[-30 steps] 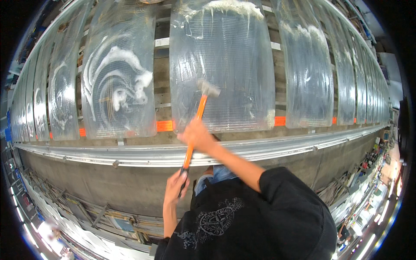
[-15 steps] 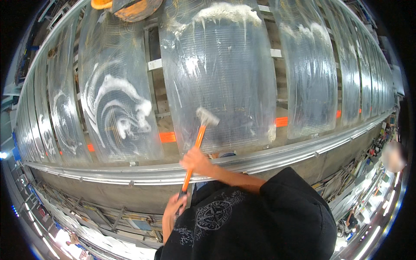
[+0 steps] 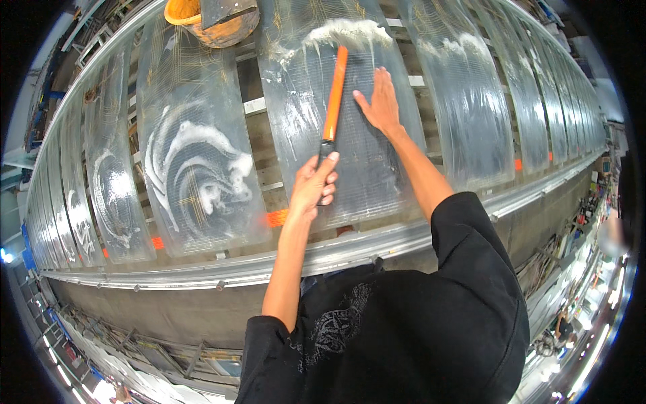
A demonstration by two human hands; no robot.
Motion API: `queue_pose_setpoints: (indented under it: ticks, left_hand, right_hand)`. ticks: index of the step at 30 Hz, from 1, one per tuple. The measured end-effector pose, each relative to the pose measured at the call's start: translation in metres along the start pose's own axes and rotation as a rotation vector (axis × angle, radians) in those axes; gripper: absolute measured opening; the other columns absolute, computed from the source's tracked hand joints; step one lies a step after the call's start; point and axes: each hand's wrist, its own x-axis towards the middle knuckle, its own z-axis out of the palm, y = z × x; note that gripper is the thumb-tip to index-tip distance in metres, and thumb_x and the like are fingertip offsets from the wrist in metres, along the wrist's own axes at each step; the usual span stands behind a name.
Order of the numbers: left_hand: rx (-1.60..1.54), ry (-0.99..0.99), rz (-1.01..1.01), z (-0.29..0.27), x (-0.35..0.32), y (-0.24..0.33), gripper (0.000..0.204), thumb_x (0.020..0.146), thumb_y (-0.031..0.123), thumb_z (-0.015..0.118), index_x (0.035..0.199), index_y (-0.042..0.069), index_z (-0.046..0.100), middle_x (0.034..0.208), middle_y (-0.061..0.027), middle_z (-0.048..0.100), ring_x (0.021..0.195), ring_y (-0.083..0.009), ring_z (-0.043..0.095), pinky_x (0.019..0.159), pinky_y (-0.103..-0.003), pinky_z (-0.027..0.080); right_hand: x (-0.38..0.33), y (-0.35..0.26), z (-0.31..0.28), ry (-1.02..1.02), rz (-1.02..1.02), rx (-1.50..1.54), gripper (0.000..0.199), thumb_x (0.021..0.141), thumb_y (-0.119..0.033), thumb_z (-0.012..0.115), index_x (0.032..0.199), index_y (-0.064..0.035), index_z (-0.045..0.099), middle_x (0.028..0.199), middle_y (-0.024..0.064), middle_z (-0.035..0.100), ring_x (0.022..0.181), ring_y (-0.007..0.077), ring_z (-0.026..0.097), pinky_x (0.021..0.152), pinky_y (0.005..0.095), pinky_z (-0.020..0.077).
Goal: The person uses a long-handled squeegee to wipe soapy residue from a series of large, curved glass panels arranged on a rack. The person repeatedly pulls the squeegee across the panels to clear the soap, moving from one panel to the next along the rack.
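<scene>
My left hand (image 3: pixel 312 183) is wrapped round the black grip of a long orange-handled tool (image 3: pixel 334 94). The shaft points away from me over a wet, glossy grey panel (image 3: pixel 363 168). Its far end reaches a ridge of white foam (image 3: pixel 346 32), and the tool's head cannot be made out there. To the right of the shaft, my right hand (image 3: pixel 381 104) is open, fingers stretched out and thumb apart, above the same panel. Whether its palm touches the surface I cannot tell.
Similar panels lie side by side on a metal frame; the left one (image 3: pixel 192 114) carries white foam swirls. An orange bucket (image 3: pixel 219 30) stands at the far left. A metal rail (image 3: pixel 182 277) runs along the near edge. Orange strips (image 3: pixel 276 218) show between panels.
My right hand has let go of the handle and moved forward, fingers spread. My left hand has moved up and forward with the tool, whose head has gone from the near end to the foam.
</scene>
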Motion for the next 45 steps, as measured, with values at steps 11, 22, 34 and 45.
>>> queue_pose_setpoints:
  ticks: [11,22,34,45]
  left_hand:
    - [0.033,0.149,-0.009,-0.234,-0.234,-0.114,0.035,0.105,0.027,0.060,0.135,0.009,0.056,0.067,0.0038,0.045,0.044,-0.0031,0.038,0.038,-0.021,0.031]
    - [-0.048,0.149,-0.006,-0.264,-0.285,-0.158,0.037,0.105,0.031,0.060,0.134,0.009,0.056,0.069,0.0024,0.047,0.047,-0.0041,0.040,0.041,-0.022,0.033]
    - [-0.176,0.461,0.022,-0.285,-0.343,-0.212,0.035,0.106,0.032,0.059,0.130,0.007,0.060,0.069,0.0016,0.049,0.053,-0.0045,0.042,0.047,-0.021,0.033]
    - [0.017,0.331,0.179,-0.414,-0.405,-0.255,0.035,0.107,0.033,0.057,0.127,0.005,0.064,0.071,0.0043,0.052,0.062,-0.0035,0.045,0.056,-0.021,0.034]
  right_hand:
    - [-0.281,-0.210,-0.008,-0.365,0.063,0.053,0.094,0.101,-0.058,0.048,0.158,0.0096,0.017,0.167,0.0294,0.014,0.157,0.0425,0.010,0.127,0.0533,0.0070]
    - [-0.258,-0.200,-0.003,-0.375,0.158,0.012,0.088,0.103,-0.057,0.043,0.161,0.0041,0.017,0.170,0.0232,0.012,0.158,0.0362,0.009,0.127,0.0502,0.0078]
    - [-0.154,-0.182,0.033,-0.163,0.188,-0.021,0.083,0.097,-0.037,0.061,0.156,0.0096,0.026,0.160,0.0355,0.026,0.150,0.0499,0.025,0.124,0.0538,0.0210]
    - [-0.286,-0.555,0.063,-0.643,-0.759,0.499,0.083,0.077,-0.014,0.077,0.152,-0.0036,0.041,0.162,0.0211,0.031,0.152,0.0420,0.027,0.124,0.0549,0.0257]
